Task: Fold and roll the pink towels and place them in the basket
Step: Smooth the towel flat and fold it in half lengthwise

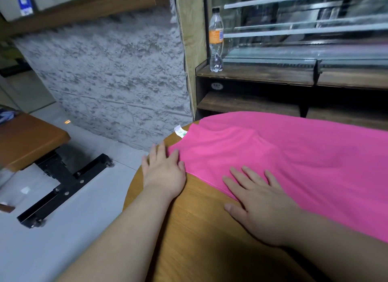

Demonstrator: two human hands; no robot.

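table: round wooden table (pixel 199 229), its curved left edge in view; it carries the towel and both hands.
towel: one pink towel (pixel 294 160) lies spread in a single flat layer from near the table's left edge across to the right and out of view; a few soft creases, no fold or roll in it yet.
right hand: right hand (pixel 262 204) lies palm down on the towel's near edge, fingers (pixel 249 172) straight and apart, thumb on bare wood.
left hand: left hand (pixel 163 172) lies flat at the towel's left end, fingers apart; the thumb side touches the cloth, the outer fingers rest on wood.
bottle: plastic bottle (pixel 216 40) stands on the wooden shelf (pixel 252 74) beyond the table, well apart from the towel.
tag: white care tag (pixel 180 131) sticks out at the towel's far left corner.
basket: not in view.
step: likely smoothing the towel flat ahead of the first fold.
next move: probably needs both hands to pinch an edge and bring it over, edges matched.
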